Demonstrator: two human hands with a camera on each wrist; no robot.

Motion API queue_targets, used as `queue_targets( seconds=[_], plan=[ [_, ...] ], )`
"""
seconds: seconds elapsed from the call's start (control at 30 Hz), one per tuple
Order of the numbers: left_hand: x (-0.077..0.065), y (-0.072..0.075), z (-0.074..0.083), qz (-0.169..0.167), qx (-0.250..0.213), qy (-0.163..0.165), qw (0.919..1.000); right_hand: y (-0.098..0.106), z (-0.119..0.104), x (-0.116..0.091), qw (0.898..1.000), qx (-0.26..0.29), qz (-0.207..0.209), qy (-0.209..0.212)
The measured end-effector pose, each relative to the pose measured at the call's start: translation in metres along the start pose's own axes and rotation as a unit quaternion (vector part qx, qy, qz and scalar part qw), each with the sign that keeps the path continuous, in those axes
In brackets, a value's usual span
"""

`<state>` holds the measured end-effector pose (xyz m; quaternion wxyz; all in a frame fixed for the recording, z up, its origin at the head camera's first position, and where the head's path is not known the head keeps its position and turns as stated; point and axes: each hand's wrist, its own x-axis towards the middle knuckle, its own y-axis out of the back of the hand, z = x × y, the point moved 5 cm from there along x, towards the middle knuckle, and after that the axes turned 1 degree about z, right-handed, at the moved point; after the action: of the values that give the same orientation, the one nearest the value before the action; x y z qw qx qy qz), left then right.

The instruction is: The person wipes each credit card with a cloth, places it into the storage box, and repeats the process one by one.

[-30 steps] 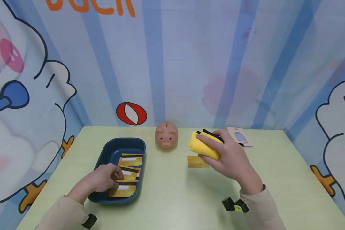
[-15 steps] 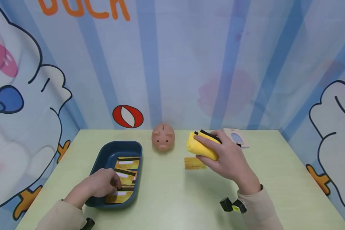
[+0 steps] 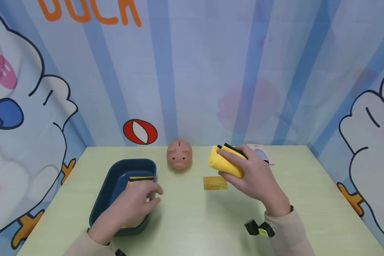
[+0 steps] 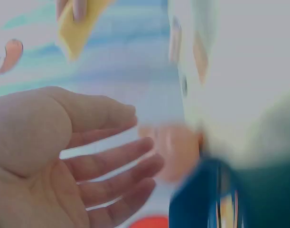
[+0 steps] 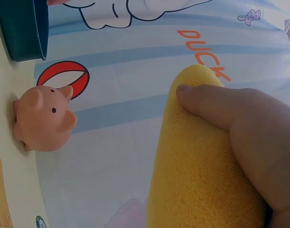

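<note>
My right hand (image 3: 257,174) grips a folded yellow cloth (image 3: 225,163) with black edging, held above the table. In the right wrist view the thumb presses on the fuzzy cloth. A gold card (image 3: 215,183) lies on the table just left of and below it. My left hand (image 3: 132,202) is over the right part of a dark blue tray (image 3: 113,181), its fingertips reaching past the right rim. The left wrist view shows these fingers loosely bent with nothing between them. Gold cards with black stripes (image 3: 140,179) lie in the tray, mostly hidden beneath this hand.
A pink piggy bank (image 3: 179,155) stands near the back edge, right of the tray. Behind my right hand lies a white packet or booklet (image 3: 260,153), partly covered. A printed curtain (image 3: 198,71) hangs behind the pale table (image 3: 185,220).
My left hand has lifted from the cards and moved right toward the tray's rim, its fingers spreading. The right hand and cloth stay nearly still. The view has shifted slightly.
</note>
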<state>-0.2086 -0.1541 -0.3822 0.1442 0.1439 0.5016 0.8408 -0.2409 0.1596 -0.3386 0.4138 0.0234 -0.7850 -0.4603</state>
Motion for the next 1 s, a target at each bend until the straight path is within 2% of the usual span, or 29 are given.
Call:
queue_targets(
  seconds=[0.1, 0.17, 0.27, 0.37, 0.47, 0.6, 0.73, 0.83, 1.0],
  plan=[
    [0.014, -0.019, 0.028, -0.001, -0.002, -0.047, 0.9989, 0.002, 0.002, -0.001, 1.0, -0.005, 0.001, -0.002],
    [0.025, -0.034, 0.042, -0.008, -0.009, -0.071, 0.9974, 0.004, 0.004, -0.001, 1.0, -0.009, 0.005, -0.002],
    [0.043, -0.059, 0.051, -0.034, -0.028, -0.072, 0.9964, 0.005, 0.006, -0.002, 1.0, -0.009, 0.01, -0.003],
    [0.061, -0.084, 0.052, -0.053, -0.038, -0.062, 0.9959, 0.005, 0.007, -0.004, 1.0, -0.008, 0.014, -0.005],
    [0.077, -0.102, 0.05, -0.04, -0.033, -0.051, 0.9973, 0.006, 0.008, -0.005, 1.0, -0.012, 0.017, -0.005],
    [0.098, -0.115, 0.047, 0.015, -0.019, -0.031, 0.9992, 0.007, 0.008, -0.003, 1.0, -0.015, 0.018, 0.0],
    [0.112, -0.123, 0.044, 0.06, -0.017, -0.019, 0.9979, 0.008, 0.007, -0.001, 1.0, -0.015, 0.018, 0.006],
    [0.117, -0.128, 0.044, 0.07, -0.013, -0.02, 0.9972, 0.008, 0.007, -0.001, 1.0, -0.017, 0.017, 0.007],
    [0.121, -0.138, 0.042, 0.049, 0.006, -0.003, 0.9988, 0.008, 0.008, -0.002, 1.0, -0.016, 0.014, 0.003]
  ],
)
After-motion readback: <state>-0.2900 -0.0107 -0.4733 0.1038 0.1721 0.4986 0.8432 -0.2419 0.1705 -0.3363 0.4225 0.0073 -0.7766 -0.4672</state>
